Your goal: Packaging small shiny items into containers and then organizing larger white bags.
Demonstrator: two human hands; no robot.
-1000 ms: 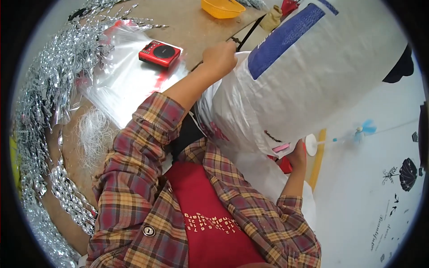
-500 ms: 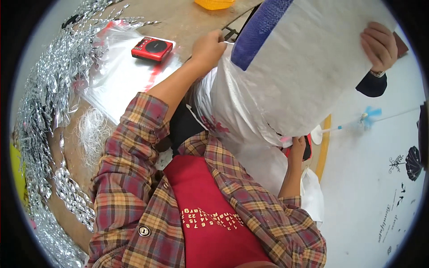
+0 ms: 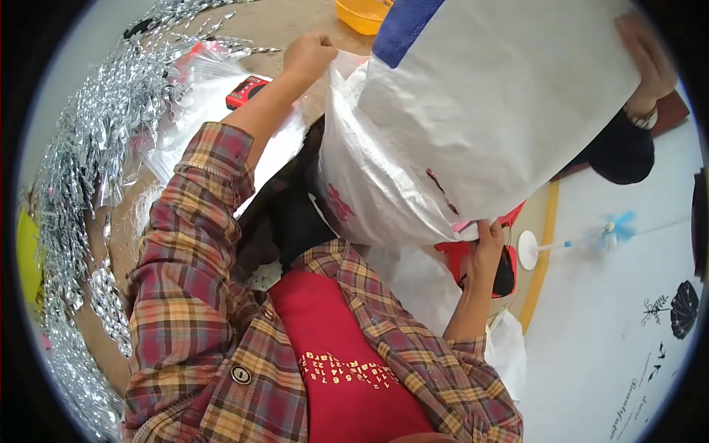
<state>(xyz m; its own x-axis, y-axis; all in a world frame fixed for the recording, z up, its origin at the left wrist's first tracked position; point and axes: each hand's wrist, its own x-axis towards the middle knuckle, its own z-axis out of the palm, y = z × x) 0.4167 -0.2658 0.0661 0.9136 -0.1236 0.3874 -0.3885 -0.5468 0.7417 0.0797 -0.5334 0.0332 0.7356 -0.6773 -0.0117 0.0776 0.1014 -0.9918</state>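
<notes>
My left hand (image 3: 310, 55) is closed on the upper edge of a white woven sack (image 3: 362, 170) and pulls it taut. At the sack's right side my right hand (image 3: 487, 240) pinches its rim, beside a small pink patch. A second white sack (image 3: 509, 96) with a blue band (image 3: 406, 29) is tilted over the first and overlaps its mouth. Another person's hand (image 3: 648, 63), with a dark sleeve, lies against the far right of this second sack. What lies inside either sack is hidden.
Silver foil strands (image 3: 81, 170) hang along the left. Clear plastic bags (image 3: 214, 122) and a red radio (image 3: 242, 92) lie on the brown table. A yellow basket (image 3: 362, 16) stands at the far edge. On the right are a blue fan (image 3: 613, 230) and red objects (image 3: 454, 258).
My left hand has moved up and to the left, drawing the sack's edge outward. The blue-banded sack has shifted up, and the other person's hand has moved up and right.
</notes>
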